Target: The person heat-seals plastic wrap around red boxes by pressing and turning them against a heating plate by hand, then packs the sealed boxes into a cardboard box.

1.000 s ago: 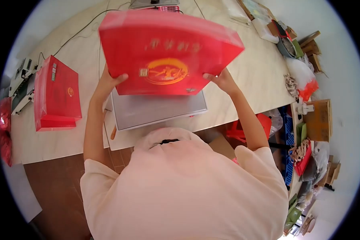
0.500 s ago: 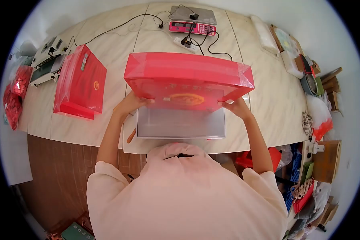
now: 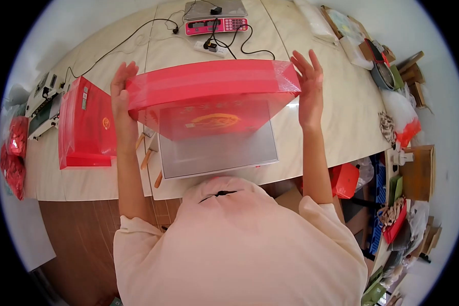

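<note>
A red box [image 3: 214, 84] wrapped in shiny clear film, with a golden oval emblem on its facing side, stands tilted over a flat grey metal-topped plate [image 3: 219, 158]. My left hand [image 3: 122, 94] lies along the box's left end, its fingers stretched out. At the right end, my right hand [image 3: 309, 86] is held upright with fingers spread, its palm towards the box. Whether either palm presses on the film is hard to make out. Wooden-handled tools [image 3: 149, 153] lie just left of the plate, partly beside my left forearm.
Another wrapped red box [image 3: 89, 125] lies on the left of the table, near a machine [image 3: 43, 109] and bagged red items [image 3: 16, 153]. A pink-framed scale [image 3: 217, 24] and a power strip [image 3: 209, 48] with black cables stand behind. Bags and cartons [image 3: 418, 171] crowd the right side.
My hands have moved from the box's lower edge up and out to its two ends, and my fingers have straightened. The whole view has shifted and turned slightly.
</note>
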`<state>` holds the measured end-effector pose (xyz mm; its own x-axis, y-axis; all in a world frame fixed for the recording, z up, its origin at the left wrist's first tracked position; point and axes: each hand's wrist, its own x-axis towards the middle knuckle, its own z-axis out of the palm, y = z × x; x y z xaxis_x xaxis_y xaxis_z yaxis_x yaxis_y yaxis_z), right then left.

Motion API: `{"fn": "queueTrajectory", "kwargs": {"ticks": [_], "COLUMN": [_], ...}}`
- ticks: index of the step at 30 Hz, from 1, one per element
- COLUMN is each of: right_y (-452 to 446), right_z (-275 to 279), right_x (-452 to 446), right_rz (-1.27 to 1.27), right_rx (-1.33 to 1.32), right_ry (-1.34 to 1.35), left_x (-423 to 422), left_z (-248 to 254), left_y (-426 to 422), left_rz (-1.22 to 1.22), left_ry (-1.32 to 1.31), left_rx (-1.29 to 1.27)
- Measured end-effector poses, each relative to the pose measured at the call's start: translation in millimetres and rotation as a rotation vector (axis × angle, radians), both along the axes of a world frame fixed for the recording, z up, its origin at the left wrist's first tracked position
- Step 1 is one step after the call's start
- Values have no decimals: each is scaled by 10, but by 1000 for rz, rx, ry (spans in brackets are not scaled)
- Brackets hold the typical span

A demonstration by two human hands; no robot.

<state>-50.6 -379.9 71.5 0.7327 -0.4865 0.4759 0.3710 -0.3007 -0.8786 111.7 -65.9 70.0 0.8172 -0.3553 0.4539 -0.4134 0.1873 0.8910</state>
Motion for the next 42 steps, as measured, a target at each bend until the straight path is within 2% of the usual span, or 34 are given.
{"fn": "queueTrajectory", "kwargs": {"ticks": [3, 9, 42], "right_y": [154, 304, 247], "right_z": [0, -144, -225], "right_x": [46, 148, 160], "right_rz": [-4, -62, -33], "right_rx": [170, 188, 224], "right_ry": [-22, -39, -88], "left_x": [39, -3, -16], "left_z": [-99, -146, -157], "left_y": [-73, -94, -113], "left_rz": [-45, 12, 110], "left_ry": [60, 154, 126], "left_rx": [-58, -194, -164]}}
